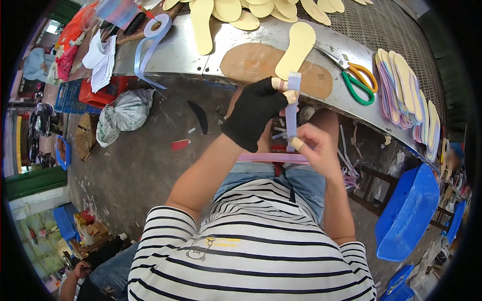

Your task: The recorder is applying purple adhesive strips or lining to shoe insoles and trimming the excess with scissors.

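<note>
Head view: gloved left hand (253, 114) and bare right hand (315, 145) pinch a pale blue strip (292, 113) taut between them, held upright below the desk (191, 50) edge. Likely straightening it; next calls for steady tension. Blue bin (409, 215) at right, contents unseen.

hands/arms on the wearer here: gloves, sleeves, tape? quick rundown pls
Left hand: black fingerless glove, fingertips wrapped in pale tape. Right hand: no glove, pale tape on one fingertip. Forearms uncovered; short sleeves of a black-and-white striped shirt.
</note>
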Demonstrator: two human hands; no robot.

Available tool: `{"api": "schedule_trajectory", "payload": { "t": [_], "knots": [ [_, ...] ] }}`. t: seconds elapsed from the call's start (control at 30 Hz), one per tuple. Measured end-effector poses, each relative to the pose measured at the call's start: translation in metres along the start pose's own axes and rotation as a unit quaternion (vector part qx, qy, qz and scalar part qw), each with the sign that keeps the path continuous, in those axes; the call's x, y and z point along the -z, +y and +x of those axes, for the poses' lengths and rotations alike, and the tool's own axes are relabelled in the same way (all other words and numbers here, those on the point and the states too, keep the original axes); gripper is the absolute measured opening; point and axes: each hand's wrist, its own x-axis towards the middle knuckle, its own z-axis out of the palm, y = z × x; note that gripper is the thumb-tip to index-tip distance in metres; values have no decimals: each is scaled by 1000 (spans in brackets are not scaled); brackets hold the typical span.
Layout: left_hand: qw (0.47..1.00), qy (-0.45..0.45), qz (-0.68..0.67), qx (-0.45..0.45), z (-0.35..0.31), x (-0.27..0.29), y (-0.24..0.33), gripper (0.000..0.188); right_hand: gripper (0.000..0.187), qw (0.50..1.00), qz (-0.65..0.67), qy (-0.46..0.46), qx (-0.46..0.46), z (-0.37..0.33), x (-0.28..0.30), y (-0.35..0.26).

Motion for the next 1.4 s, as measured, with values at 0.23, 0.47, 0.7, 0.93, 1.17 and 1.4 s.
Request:
{"api": "schedule_trajectory", "payload": {
  "t": [0.23, 0.47, 0.7, 0.93, 1.17, 1.4],
  "knots": [
    [998, -22, 57, -12, -6, -3, -10, 10, 32, 806, -474, 298, 189, 66, 114, -30],
    [999, -14, -6, 32, -18, -5, -33, 10, 35, 776, -606, 177, 11, 86, 151, -23],
    [998, -19, 27, 53, -16, 13, -52, 15, 31, 977, -185, 101, -41, 7, 140, -14],
    [996, -58, -14, 65, -18, 23, -63, 15, 36, 986, -52, 13, -158, -64, 61, -13],
    [997, -44, 6, 71, -22, 23, -67, 13, 44, 974, -127, -35, -184, -57, 51, -9],
    [992, -45, 42, 107, -20, 28, -65, 13, 39, 971, -101, -63, -207, -55, 57, -3]
  ]
}}
